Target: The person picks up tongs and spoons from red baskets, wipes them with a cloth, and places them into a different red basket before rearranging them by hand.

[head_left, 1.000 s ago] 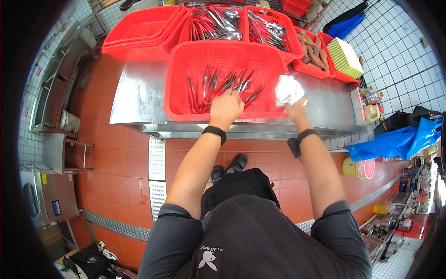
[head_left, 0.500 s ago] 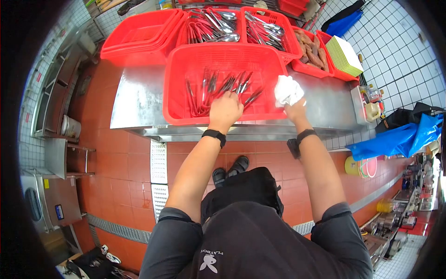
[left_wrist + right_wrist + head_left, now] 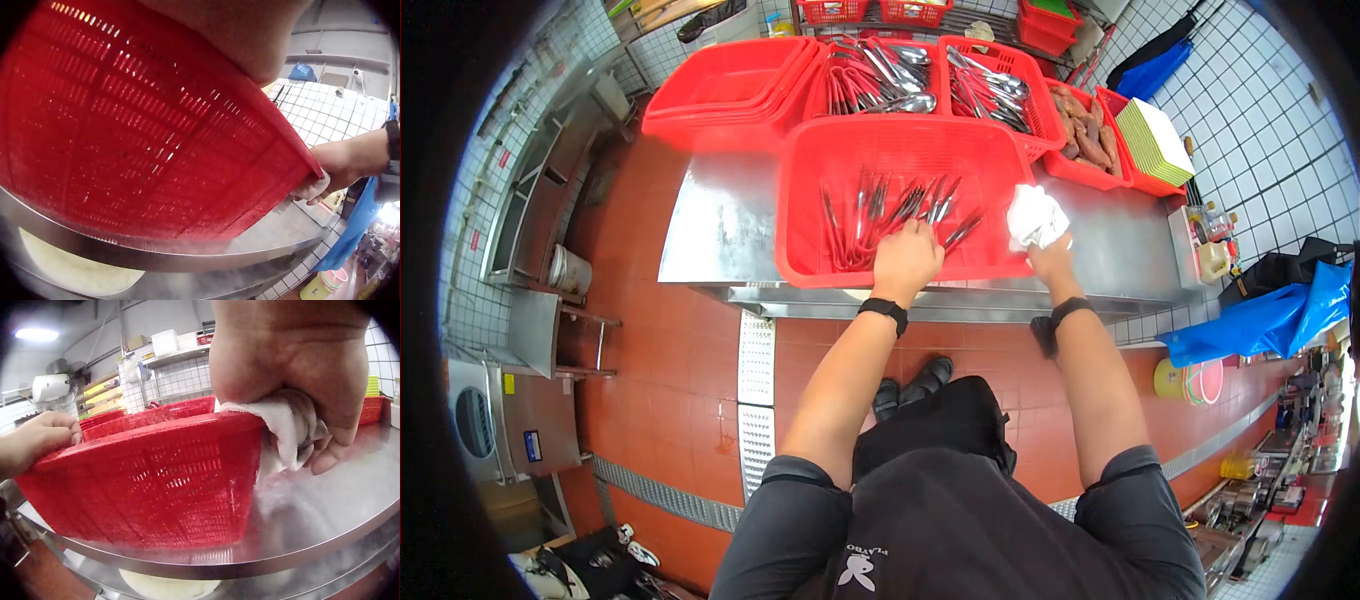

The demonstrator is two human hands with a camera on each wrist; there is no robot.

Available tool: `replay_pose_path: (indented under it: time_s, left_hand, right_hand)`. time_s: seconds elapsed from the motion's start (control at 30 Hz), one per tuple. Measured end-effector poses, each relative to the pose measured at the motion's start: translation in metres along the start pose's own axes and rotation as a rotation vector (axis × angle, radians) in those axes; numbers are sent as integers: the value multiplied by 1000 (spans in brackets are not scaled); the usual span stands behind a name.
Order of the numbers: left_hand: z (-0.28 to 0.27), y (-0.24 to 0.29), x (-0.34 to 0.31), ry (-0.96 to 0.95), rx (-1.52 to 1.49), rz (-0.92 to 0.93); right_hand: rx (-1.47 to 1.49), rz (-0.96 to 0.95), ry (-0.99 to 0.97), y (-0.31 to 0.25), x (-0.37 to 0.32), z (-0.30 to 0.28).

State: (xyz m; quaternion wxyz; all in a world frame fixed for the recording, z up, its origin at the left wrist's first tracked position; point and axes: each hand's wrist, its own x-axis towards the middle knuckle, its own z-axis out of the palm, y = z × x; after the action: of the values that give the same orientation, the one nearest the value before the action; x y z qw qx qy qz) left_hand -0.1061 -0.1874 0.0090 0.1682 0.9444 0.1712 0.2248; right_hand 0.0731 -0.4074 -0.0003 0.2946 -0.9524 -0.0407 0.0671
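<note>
A person stands at the long front edge of a steel table [image 3: 720, 220], with both arms stretched out in front and low. A big red basket [image 3: 900, 140] sits on the table by the front edge, about halfway along. The tongs [image 3: 905, 207] are in this basket, in a loose bunch from the middle to the near left corner. The left hand [image 3: 908, 258] goes over the basket's near edge, back of the hand up, with a black band [image 3: 884, 312] on the wrist. Its fingers bend down inside the basket, right by the tongs. The fingertips are hidden, so one cannot tell how far apart they are or if they have hold of any tongs. The right hand [image 3: 1052, 262] is at the basket's near right corner. It is bent down at the wrist, and its fingers and thumb are curled close around a bunched white cloth [image 3: 1036, 216]. The cloth lies over the rim there and hangs down outside. More red baskets [image 3: 735, 85] stand in a row along the table's back edge.
</note>
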Motion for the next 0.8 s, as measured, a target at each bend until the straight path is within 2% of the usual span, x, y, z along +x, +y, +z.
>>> replay_pose_path:
  time_s: [0.07,0.13,0.27,0.33,0.37,0.43,0.53,0.8]
  left_hand:
    - [2,0,2,24,1,26]
    - [4,-1,2,12,-47,0]
    - [2,-2,0,8,-67,5]
    - [-1,-1,-1,17,-86,3]
    - [-3,-1,-2,29,-103,9]
    - [-4,1,-2,23,-107,7]
    - [-5,2,-3,62,-97,23]
    - [-4,3,-1,53,-89,23]
  right_hand:
    - [46,57,-27,2,3,-1]
    - [159,-6,-18,16,13,8]
    - [94,-61,28,11,7,0]
    - [490,-253,-61,45,34,25]
    - [489,-248,-64,41,28,23]
    - [271,-101,44,19,11,10]
    - [364,-17,14,2,-3,2]
    - [252,32,-6,27,19,19]
